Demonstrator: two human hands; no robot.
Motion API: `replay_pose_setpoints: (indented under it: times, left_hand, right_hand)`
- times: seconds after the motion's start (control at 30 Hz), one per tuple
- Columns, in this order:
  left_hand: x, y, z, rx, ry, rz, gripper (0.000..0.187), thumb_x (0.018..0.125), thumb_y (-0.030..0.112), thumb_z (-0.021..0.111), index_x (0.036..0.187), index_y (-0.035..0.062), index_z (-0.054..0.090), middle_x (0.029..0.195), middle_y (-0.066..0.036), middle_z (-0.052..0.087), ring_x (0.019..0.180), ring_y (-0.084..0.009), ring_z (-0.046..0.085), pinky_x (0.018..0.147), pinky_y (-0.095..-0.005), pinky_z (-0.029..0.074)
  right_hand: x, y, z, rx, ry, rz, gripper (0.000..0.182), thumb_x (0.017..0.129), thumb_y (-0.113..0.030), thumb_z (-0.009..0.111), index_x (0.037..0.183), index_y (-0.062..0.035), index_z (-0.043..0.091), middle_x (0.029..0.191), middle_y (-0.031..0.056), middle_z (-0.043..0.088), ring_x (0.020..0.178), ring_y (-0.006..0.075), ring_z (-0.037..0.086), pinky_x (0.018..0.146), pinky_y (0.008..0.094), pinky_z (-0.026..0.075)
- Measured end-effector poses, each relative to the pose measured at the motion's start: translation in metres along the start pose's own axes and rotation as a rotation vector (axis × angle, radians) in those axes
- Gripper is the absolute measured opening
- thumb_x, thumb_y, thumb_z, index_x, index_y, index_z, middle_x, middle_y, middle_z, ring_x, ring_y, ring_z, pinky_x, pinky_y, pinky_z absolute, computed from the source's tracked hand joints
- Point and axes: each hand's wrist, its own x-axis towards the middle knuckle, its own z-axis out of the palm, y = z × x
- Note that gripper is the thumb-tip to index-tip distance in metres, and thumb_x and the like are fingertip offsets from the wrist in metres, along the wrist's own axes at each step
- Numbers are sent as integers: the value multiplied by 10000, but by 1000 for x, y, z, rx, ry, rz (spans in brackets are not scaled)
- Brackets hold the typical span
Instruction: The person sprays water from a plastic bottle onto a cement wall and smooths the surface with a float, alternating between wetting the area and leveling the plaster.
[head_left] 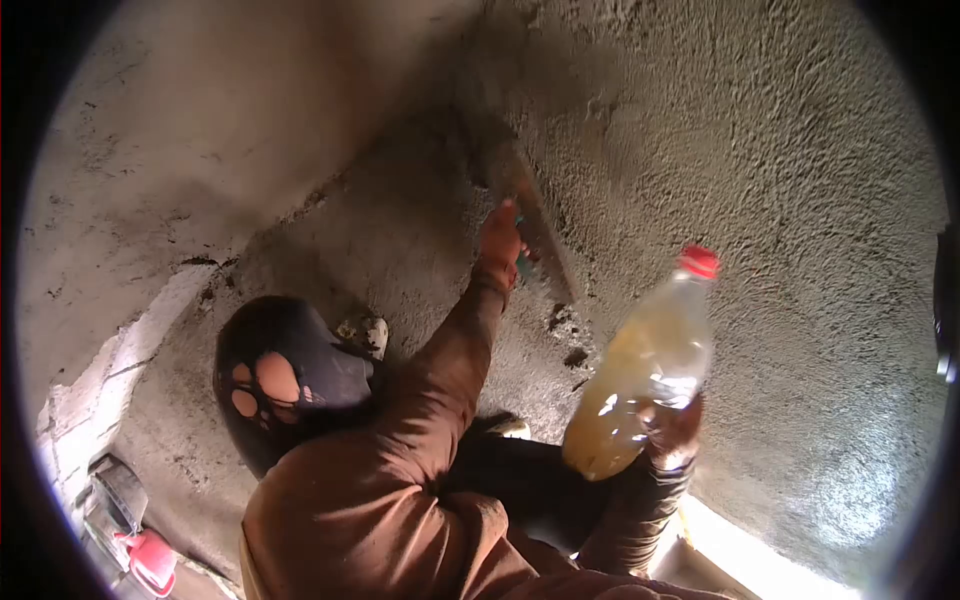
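While our left hand [500, 238] presses a trowel [530, 225] against the wet plaster wall [780, 200] near the upper middle of the frame, our right hand [672, 425] holds a plastic bottle [645, 380] at the lower right of centre. The left grip is closed around the trowel's handle, with the blade lying flat on the grey coat and angled up and to the left. The right grip is wrapped round the lower part of the bottle, which is tilted with its red cap [699, 261] pointing up toward the wall; the cap looks to be on, and the bottle holds a cloudy yellowish liquid to about two thirds.

Our brown sleeve [440, 380] runs from the bottom of the frame up to the trowel. Just below the blade a few dark clumps [572, 340] sit on the coat, and the plaster to the right of it is rough and stippled, while the patch at the upper left is smoother and paler.

To float this well, we judge that the blade should stay nearly flat, with light, even pressure and long overlapping strokes, so it does not dig in. The bottle is best kept clear of the fresh coat.

At the lower left, a red object [150, 560] lies near pale blocks [100, 390].
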Motion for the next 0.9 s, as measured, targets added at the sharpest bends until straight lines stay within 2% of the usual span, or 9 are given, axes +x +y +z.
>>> replay_pose_setpoints:
  times: [0.03, 0.1, 0.23, 0.37, 0.4, 0.47, 0.5, 0.6, 0.9]
  left_hand:
    - [-1, 6, -5, 18, 57, 4, 516, 898, 526, 394, 934, 38, 556, 616, -48, 487, 453, -155, 443, 444, -332, 398]
    - [4, 21, -16, -68, 49, 34, 498, 903, 503, 396, 919, 37, 569, 610, -59, 511, 436, -161, 469, 414, -341, 397]
    - [1, 54, -31, -379, -87, 49, 468, 918, 468, 383, 887, 47, 586, 620, -65, 554, 441, -159, 509, 380, -325, 387]
    - [-5, 75, -26, -511, -52, -3, 459, 917, 463, 388, 873, 56, 595, 637, -63, 577, 464, -156, 525, 377, -306, 376]
    - [-11, 80, -23, -381, -1, 159, 458, 913, 466, 398, 840, 60, 596, 623, -60, 574, 453, -156, 521, 373, -309, 371]
    - [-10, 84, -25, -254, 49, 317, 459, 908, 470, 408, 808, 64, 597, 609, -57, 571, 441, -157, 517, 368, -311, 365]
    - [-5, 82, -28, -281, 41, 230, 464, 900, 477, 424, 798, 61, 603, 597, -53, 566, 427, -155, 508, 366, -310, 366]
    - [-2, 76, -27, -357, 16, 149, 472, 885, 488, 454, 784, 55, 612, 566, -42, 546, 395, -148, 483, 361, -305, 362]
    - [14, 87, -34, -336, 10, 71, 455, 868, 495, 490, 791, 65, 617, 477, -17, 450, 363, -126, 427, 353, -296, 349]
  right_hand:
    - [4, 9, -16, -366, 17, -3, 543, 807, -192, 618, 1221, 56, 369, 1014, 119, 533, 887, 225, 559, 652, 270, 497]
    - [15, 18, 29, -635, -40, -79, 650, 758, -300, 706, 1236, 27, 410, 1086, 111, 552, 983, 215, 531, 837, 325, 450]
    - [41, 11, 81, -780, -100, 47, 764, 685, -411, 761, 1221, 24, 436, 1061, 60, 556, 937, 151, 522, 787, 297, 444]
    - [62, -25, 109, -619, -194, -43, 797, 622, -530, 742, 1151, 12, 492, 968, 75, 593, 790, 176, 584, 694, 283, 494]
    - [63, -32, 116, -628, -194, -43, 797, 622, -530, 742, 1151, 12, 492, 968, 75, 593, 790, 176, 584, 694, 283, 494]
    - [55, -47, 151, -74, -429, -13, 426, 851, -307, 577, 1086, 43, 513, 949, 149, 618, 739, 210, 629, 613, 319, 560]
    - [51, -47, 170, -1, -563, -90, 447, 829, -275, 619, 1134, 36, 519, 1038, 156, 609, 884, 237, 623, 729, 333, 545]
    - [57, -55, 147, 65, -472, -87, 463, 837, -263, 609, 1174, 31, 489, 1070, 162, 597, 898, 242, 621, 739, 338, 547]
    - [77, -34, 109, 112, -516, 89, 526, 858, -405, 531, 1125, 44, 470, 961, 172, 563, 754, 224, 584, 587, 320, 514]
